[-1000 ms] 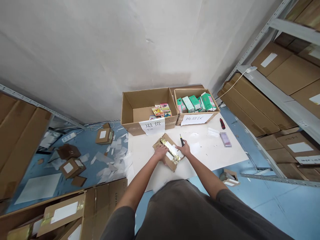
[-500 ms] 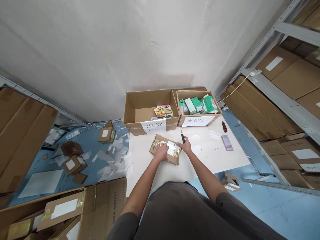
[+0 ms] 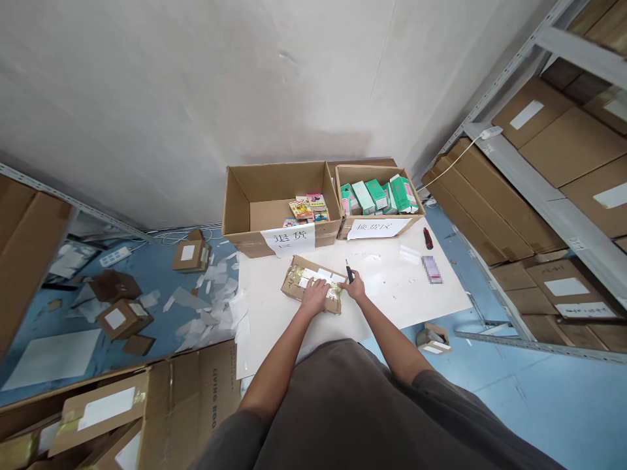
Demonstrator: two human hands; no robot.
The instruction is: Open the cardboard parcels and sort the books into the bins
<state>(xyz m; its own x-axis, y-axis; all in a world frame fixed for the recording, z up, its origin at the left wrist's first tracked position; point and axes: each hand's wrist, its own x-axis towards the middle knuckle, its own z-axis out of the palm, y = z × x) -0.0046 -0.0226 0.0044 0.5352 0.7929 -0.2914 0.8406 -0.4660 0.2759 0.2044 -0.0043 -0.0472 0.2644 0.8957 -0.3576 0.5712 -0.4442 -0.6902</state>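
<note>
A small brown carton [image 3: 294,277] with shiny gold tape and a white label lies slightly turned on the white table. My left hand [image 3: 315,296] rests flat on its top near the front edge, fingers spread. At the carton's right end is my right hand [image 3: 355,287], closed round a black utility knife [image 3: 349,272] with a yellow tip that points up and away from the box. Fingers of this hand also touch the carton's right edge. Whether the knife's blade is out cannot be made out.
Behind stand an open carton [image 3: 235,202] with colourful booklets and another [image 3: 343,225] with green boxes, both bearing paper signs. A red-black cutter [image 3: 428,238] and a blurred purple item [image 3: 432,269] lie right. Shelving [image 3: 563,189] flanks the table; paper scraps [image 3: 215,316] litter the floor left.
The whole scene has shifted a little left and up as my head turned. My right hand has moved in at the carton's right end, knife still held. My left hand stays on the carton.
</note>
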